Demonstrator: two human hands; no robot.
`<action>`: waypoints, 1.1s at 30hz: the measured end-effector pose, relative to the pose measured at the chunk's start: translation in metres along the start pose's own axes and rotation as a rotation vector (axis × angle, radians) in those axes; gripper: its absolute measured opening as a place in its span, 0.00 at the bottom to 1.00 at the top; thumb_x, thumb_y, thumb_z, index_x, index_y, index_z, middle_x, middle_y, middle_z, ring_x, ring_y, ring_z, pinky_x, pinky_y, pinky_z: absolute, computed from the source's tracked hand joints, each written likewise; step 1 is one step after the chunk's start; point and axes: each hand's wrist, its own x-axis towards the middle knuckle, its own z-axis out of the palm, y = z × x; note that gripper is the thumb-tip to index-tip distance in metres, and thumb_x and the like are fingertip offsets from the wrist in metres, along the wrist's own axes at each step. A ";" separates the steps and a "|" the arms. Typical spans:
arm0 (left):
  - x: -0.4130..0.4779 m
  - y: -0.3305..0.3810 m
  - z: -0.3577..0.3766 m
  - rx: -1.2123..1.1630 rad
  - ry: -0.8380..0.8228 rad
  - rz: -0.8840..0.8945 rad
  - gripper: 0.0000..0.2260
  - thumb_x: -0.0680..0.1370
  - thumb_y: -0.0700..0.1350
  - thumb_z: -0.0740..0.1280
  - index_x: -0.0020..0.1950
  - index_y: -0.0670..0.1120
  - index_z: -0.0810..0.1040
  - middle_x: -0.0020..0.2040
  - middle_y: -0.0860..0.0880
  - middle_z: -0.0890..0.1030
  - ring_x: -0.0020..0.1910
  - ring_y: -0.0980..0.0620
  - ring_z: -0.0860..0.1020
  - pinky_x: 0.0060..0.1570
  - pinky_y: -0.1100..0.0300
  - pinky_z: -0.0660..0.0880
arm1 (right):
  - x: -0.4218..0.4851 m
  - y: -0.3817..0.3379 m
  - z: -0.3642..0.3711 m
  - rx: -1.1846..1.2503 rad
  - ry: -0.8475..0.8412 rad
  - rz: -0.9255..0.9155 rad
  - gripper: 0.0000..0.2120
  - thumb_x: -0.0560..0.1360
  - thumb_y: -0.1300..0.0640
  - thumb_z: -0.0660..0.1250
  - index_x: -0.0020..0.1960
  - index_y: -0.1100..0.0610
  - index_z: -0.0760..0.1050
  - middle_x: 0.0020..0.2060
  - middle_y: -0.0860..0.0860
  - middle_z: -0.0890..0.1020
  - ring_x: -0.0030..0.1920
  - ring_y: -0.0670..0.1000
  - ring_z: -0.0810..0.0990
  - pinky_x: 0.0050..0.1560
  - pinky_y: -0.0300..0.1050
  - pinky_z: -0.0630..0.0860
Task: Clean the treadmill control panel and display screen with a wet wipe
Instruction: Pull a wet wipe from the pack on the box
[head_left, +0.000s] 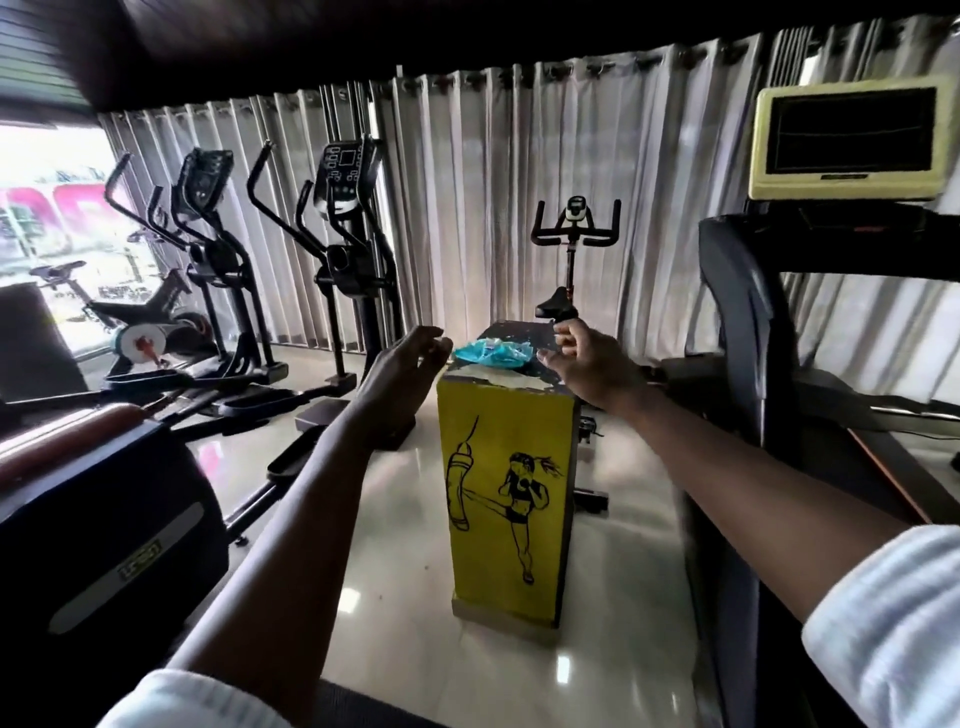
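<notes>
The task looks barely begun. A tall yellow box (511, 499) printed with a kickboxer stands on the gym floor, and on its worn top lies a blue wet wipe packet (491, 353). Both hands reach toward that packet from either side. The left hand (410, 358) hovers just left of the packet, fingers loosely curled and empty, close to its edge but apparently not touching. The right hand (587, 358) sits just right of the packet, thumb and forefinger pinched narrow together above the box's top; whether they grip a wipe or a flap is too small to tell, though nothing pale shows between them.

The treadmill (753, 322) stands to the right of the box, well apart from both hands. Its display screen (852, 136), dark inside a yellowish frame, sits high above the box's level, and the control panel (852, 221) below it is in shadow. Neither shows any sign of wiping.

By my reading, a wipe is yet to be drawn out, and the whole cleaning of screen and panel is left.
</notes>
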 end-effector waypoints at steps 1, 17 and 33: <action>0.023 -0.005 0.007 0.006 0.007 -0.001 0.16 0.84 0.53 0.60 0.68 0.49 0.74 0.51 0.45 0.83 0.52 0.39 0.80 0.36 0.65 0.67 | 0.028 0.009 0.005 -0.011 -0.013 0.001 0.27 0.79 0.48 0.69 0.73 0.59 0.68 0.67 0.59 0.77 0.65 0.56 0.77 0.60 0.45 0.76; 0.291 -0.193 0.130 -0.036 -0.090 0.018 0.16 0.84 0.51 0.61 0.68 0.47 0.75 0.61 0.49 0.80 0.55 0.52 0.77 0.46 0.64 0.68 | 0.309 0.145 0.158 0.033 -0.041 0.091 0.24 0.77 0.49 0.71 0.70 0.56 0.71 0.63 0.57 0.80 0.60 0.53 0.80 0.61 0.56 0.78; 0.440 -0.348 0.296 -0.014 -0.202 0.026 0.23 0.81 0.54 0.59 0.75 0.47 0.68 0.76 0.48 0.68 0.74 0.49 0.64 0.72 0.54 0.60 | 0.449 0.245 0.281 0.024 0.069 0.241 0.21 0.75 0.54 0.73 0.66 0.56 0.76 0.62 0.55 0.82 0.62 0.54 0.80 0.67 0.51 0.75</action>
